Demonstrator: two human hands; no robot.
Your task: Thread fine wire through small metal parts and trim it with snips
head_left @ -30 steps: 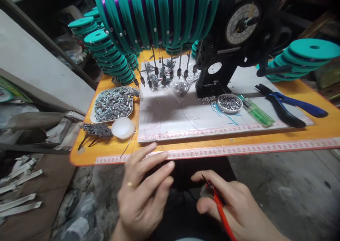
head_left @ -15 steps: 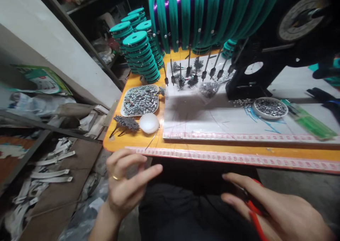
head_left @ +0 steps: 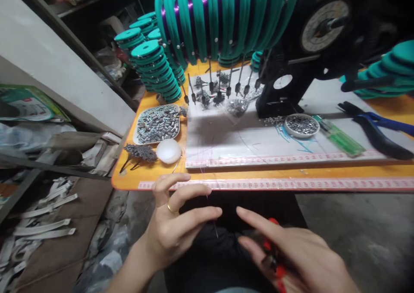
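My left hand (head_left: pixel 181 219), with a ring on one finger, is over my lap just off the table's front edge. Its fingers are curled, and a thin line (head_left: pixel 216 230) hangs below the index finger; the thumb is mostly hidden. My right hand (head_left: pixel 294 250) faces it with index finger and thumb apart at the tips. A red-handled hand tool (head_left: pixel 274 258) lies in its palm under the other fingers; its jaws look dark and blurred. Above the table hangs a row of green spools (head_left: pixel 207 26) wound with purple line, with dark weights (head_left: pixel 228 90) dangling beneath.
On the orange table (head_left: pixel 126 172) are a tray of grey cylinders (head_left: pixel 157 125), a white round lid (head_left: pixel 168 151), a dish of metal pieces (head_left: pixel 301 126), a green lighter (head_left: pixel 347 142) and dark-handled pliers (head_left: pixel 381 133). A measuring tape (head_left: pixel 258 184) runs along the front edge. Green spools (head_left: pixel 148 69) stand stacked behind.
My left hand has moved right, and a thin line now shows at its fingers. My right hand has come left, closer to it, with the red-handled tool. The view has shifted right.
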